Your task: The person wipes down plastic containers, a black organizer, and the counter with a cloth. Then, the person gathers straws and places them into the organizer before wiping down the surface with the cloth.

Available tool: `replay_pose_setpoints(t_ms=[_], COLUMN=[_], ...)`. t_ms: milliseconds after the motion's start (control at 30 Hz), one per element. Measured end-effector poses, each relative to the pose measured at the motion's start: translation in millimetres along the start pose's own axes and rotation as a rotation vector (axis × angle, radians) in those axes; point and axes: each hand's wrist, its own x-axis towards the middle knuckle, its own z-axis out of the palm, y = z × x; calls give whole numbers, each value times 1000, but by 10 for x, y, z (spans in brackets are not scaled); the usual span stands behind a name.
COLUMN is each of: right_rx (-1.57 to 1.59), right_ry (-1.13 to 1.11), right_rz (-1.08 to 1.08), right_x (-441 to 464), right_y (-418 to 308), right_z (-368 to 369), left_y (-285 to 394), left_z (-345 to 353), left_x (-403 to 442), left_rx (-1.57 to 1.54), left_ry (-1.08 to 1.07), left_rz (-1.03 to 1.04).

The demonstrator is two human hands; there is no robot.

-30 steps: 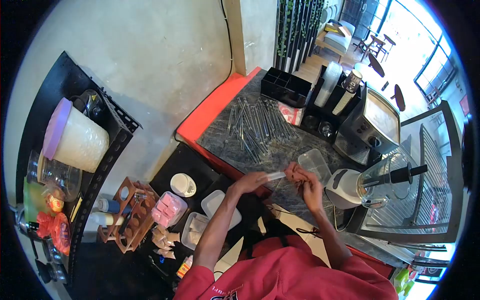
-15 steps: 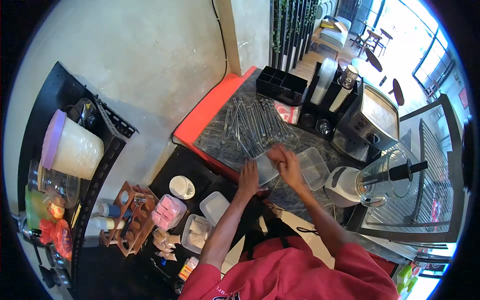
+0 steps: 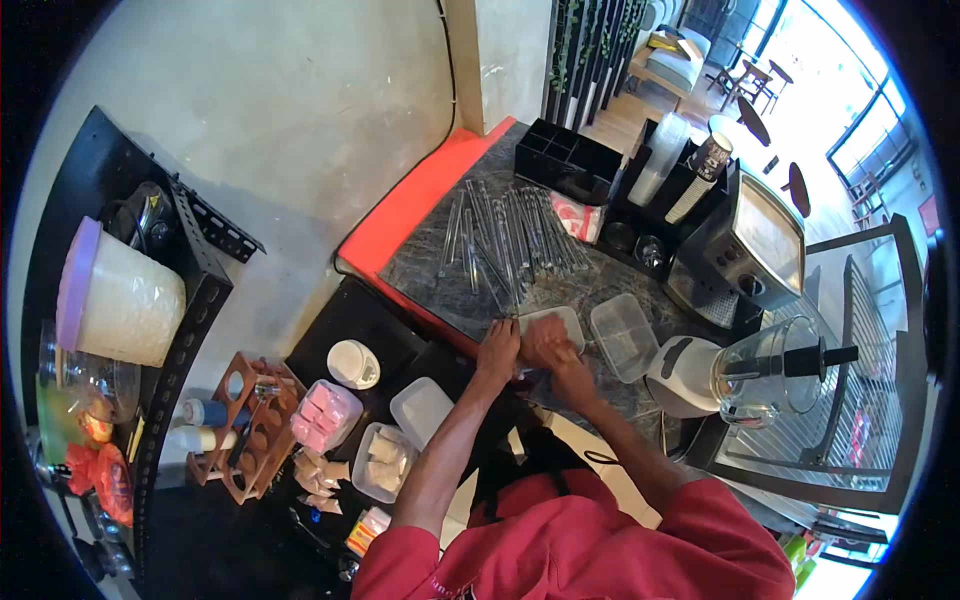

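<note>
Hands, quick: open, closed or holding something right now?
Left hand: at the edge of a translucent plastic piece; grip cannot be told.
Right hand: blurred, over the same piece; open or closed cannot be told.

I see the straws (image 3: 500,235) spread on the counter (image 3: 418,265) beyond the left hand (image 3: 498,350) and right hand (image 3: 549,344). Right of both lies the plastic container (image 3: 624,340), then the blender (image 3: 688,376), with the espresso machine (image 3: 738,250) behind. Left in my feed, the kitchen scale (image 3: 351,364) sits behind the tub (image 3: 355,404).
</note>
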Motion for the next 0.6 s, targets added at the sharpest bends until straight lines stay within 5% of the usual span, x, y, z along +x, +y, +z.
replay_pose_setpoints(t_ms=[67, 167, 233, 267, 433, 533, 600], right_rx=[174, 346, 50, -17, 4, 110, 57], right_ry=[16, -128, 342, 348, 298, 35, 102], right_rz=[-163, 143, 182, 139, 99, -25, -58], right_x=[22, 289, 417, 406, 210, 130, 192], right_y=[176, 284, 82, 17, -236, -405, -383], right_z=[-27, -112, -230, -195, 197, -61, -231], left_y=[16, 56, 94, 121, -59, -187, -123], left_z=[-21, -88, -127, -153, 147, 280, 120], left_x=[-16, -37, -75, -110, -73, 4, -49], left_rx=[-18, -31, -31, -49, -110, 76, 26], left_ry=[1, 15, 25, 79, 99, 235, 109], left_rz=[-10, -16, -15, -8, 2, 90, 60])
